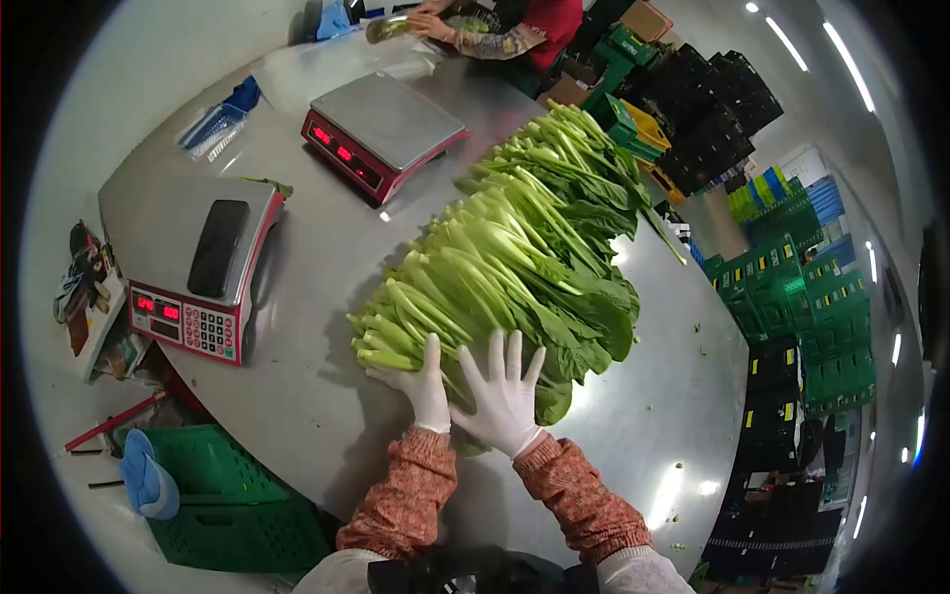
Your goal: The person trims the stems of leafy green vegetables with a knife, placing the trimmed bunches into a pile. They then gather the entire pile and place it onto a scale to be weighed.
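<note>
A long pile of leafy greens point(495, 267) with pale green stalks and dark leaves lies across the metal table. Its stalks point left and its leaves point right. My left hand point(424, 388), in a white glove, touches the near stalk ends, its thumb stretched out and its other fingers pointing left, partly hidden. My right hand point(503, 396), also gloved, rests with fingers spread on the near leaves, just right of the left one. Neither hand holds anything that I can see.
A red-framed scale point(381, 129) stands left of the pile; a second scale point(178, 282) carries a black phone point(219, 247). Green crates point(237, 495) sit below the table's left edge. Across the table, a person in red point(549, 30) handles something. Stacked crates point(802, 297) stand at the right.
</note>
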`<state>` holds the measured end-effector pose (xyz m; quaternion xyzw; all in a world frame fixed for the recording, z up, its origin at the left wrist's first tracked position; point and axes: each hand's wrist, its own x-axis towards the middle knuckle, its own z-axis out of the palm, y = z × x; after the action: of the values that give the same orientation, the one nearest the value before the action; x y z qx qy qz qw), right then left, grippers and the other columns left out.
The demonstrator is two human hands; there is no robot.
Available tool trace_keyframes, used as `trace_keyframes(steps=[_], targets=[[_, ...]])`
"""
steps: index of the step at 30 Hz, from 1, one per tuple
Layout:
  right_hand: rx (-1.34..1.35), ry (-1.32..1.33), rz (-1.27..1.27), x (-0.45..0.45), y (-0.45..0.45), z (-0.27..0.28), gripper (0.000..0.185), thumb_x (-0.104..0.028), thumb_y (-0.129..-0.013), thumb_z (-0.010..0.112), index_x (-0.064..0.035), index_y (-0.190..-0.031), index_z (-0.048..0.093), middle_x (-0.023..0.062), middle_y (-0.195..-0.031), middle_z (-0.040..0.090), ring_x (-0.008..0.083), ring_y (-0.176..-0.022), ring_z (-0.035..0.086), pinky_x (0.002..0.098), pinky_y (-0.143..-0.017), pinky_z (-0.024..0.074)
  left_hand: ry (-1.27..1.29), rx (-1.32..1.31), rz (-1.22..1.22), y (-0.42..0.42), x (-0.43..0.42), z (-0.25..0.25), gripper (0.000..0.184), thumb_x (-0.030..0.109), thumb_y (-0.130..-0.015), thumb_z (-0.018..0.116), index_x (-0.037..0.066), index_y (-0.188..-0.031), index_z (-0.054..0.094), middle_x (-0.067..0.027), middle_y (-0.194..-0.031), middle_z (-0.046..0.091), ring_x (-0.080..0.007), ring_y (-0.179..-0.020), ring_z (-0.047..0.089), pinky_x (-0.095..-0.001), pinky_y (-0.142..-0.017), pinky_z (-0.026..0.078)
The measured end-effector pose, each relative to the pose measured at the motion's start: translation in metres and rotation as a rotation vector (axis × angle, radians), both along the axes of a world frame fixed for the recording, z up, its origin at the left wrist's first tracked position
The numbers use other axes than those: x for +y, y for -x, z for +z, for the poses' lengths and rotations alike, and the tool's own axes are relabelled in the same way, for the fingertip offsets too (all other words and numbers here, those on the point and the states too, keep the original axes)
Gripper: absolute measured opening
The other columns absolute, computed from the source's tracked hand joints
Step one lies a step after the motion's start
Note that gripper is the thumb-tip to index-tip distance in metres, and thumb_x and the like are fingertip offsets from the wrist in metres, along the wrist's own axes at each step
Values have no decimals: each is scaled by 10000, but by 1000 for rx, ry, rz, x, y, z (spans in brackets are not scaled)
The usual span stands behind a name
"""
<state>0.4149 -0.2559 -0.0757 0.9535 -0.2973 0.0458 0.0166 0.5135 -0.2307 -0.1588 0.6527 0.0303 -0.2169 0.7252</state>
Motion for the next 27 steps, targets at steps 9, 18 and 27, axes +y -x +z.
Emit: trace_keyframes(steps=[9, 18, 27], targets=[[-5, 113, -17, -73, 7, -68, 707, -558, -673, 743, -220, -1272, 579, 317, -1349, 413, 576, -1257, 348, 826, -970, 213, 252, 43, 4, 10, -61, -3, 1026, 108, -914, 716, 36, -1546, -88, -173, -1560, 202, -259, -1389, 317, -414, -1162, 308], [-84, 171, -46, -176, 10, -75, 836, -567, -639, 785, -302, -1386, 519, 265, -1472, 360, 537, -1331, 315, 816, -954, 241, 398, 42, -53, 7, -161, 21, 996, 129, -883, 763, -20, -1520, 12, -189, -1502, 292, -265, -1357, 340, -448, -1183, 270], [-46, 207, -27, -221, -7, -56, 965, -578, -633, 788, -296, -1478, 417, 257, -1548, 289, 498, -1412, 262, 781, -1051, 181, -307, -114, 32, -9, -215, -19, 1523, 651, -657, 834, -168, -1456, -172, -422, -1519, -172, -515, -1459, -138, -578, -1193, 17]])
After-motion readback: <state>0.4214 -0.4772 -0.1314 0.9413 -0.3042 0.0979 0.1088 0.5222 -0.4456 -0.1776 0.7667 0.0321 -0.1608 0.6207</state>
